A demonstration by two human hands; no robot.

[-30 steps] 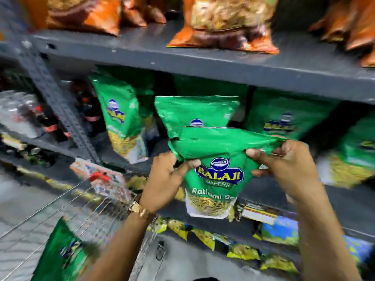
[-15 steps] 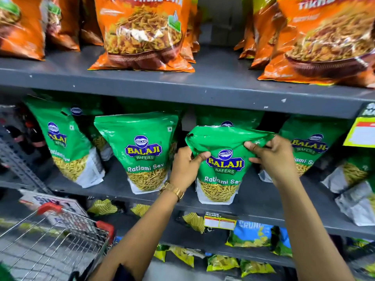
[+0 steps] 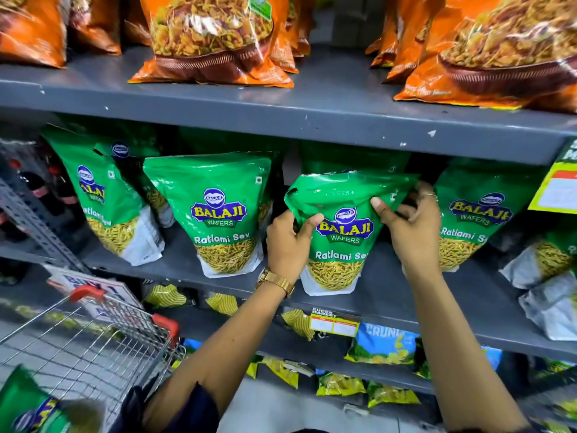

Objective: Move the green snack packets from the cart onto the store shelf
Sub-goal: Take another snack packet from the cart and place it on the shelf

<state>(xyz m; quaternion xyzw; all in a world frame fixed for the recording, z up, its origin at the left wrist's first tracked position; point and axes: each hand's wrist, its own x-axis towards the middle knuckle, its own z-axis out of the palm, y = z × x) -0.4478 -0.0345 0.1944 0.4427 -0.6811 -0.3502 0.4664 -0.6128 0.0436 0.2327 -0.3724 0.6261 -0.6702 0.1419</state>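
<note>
A: In the middle of the frame both hands are on one green packet (image 3: 338, 232). The left hand (image 3: 288, 242) pinches its left upper edge, thumb on the front. The right hand (image 3: 412, 228) grasps the right upper corner, thumb on the front and the other fingers behind. Both hands are closed on it, not released.

B: And is the packet already on the shelf (image 3: 390, 295)?

A: I think yes. Its white bottom looks to rest on the grey middle shelf board, between the packet to its left (image 3: 220, 214) and the one to its right (image 3: 477, 220). The top is a little crumpled under the fingers.

B: So how should this step be done well?

A: In my opinion, first push the bottom flat, so the packet stands by itself. It should lean a little back against the green packet behind it, with the label facing forward like its neighbours. Then open the hands slowly, one after the other, and see if it tips.

B: What can go wrong?

A: The bottom sits near the front edge of the shelf, so it may slide off. A small push backward would help. Also the top should be smoothed, because it is folded now.

B: Is more work left?

A: Yes. At the lower left of the frame, another green packet (image 3: 29, 404) shows by the wire cart (image 3: 93, 335), probably inside it.
</note>
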